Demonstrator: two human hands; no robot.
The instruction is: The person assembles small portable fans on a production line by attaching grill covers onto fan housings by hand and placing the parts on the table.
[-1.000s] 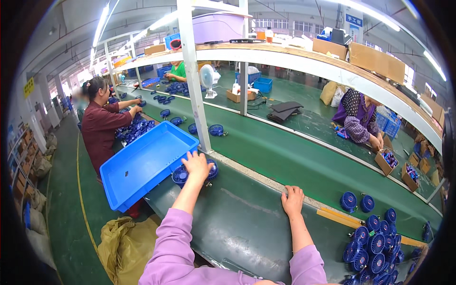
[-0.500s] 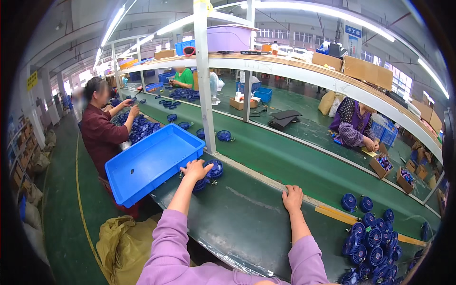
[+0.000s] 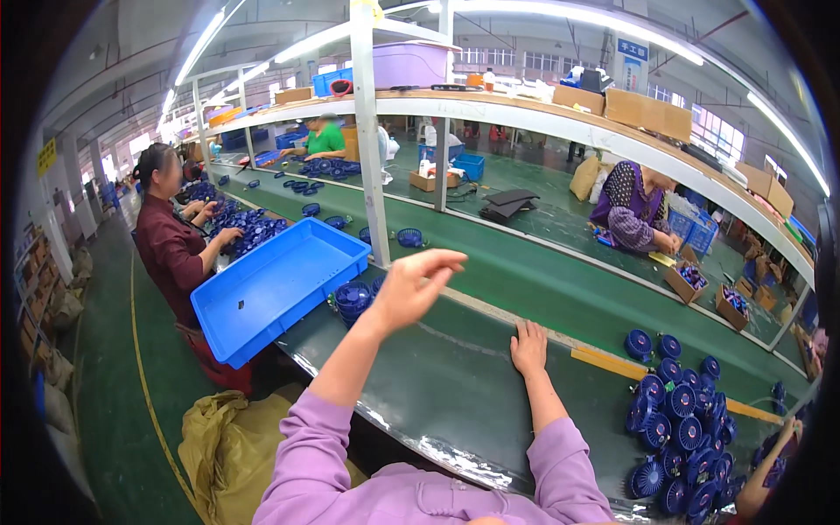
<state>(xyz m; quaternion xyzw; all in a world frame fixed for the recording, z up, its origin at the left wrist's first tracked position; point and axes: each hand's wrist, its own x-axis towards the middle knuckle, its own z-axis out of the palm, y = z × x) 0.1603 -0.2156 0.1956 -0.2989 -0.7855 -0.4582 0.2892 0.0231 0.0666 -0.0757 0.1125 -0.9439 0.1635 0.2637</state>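
Observation:
My left hand (image 3: 415, 290) is raised above the dark green worktop (image 3: 437, 385), fingers stretched toward the right, with nothing visible in it. Just left of it, a few small dark blue fans (image 3: 352, 302) with round grilles sit beside the blue plastic tray (image 3: 278, 284); the hand is apart from them and partly covers them. The tray's floor holds only a small dark piece. My right hand (image 3: 528, 348) lies flat, fingers spread a little, at the worktop's far edge by the conveyor belt (image 3: 499, 293).
A heap of dark blue fans (image 3: 689, 420) fills the worktop's right end. A white post (image 3: 367, 131) rises at the belt's near edge. More fans (image 3: 409, 237) lie along the belt. One co-worker (image 3: 171, 236) stands left at a fan pile; another (image 3: 634, 206) sits across.
My left hand has lifted off the fans beside the tray and moved right. My right hand stays at the worktop edge. A person's arm has appeared at the lower right.

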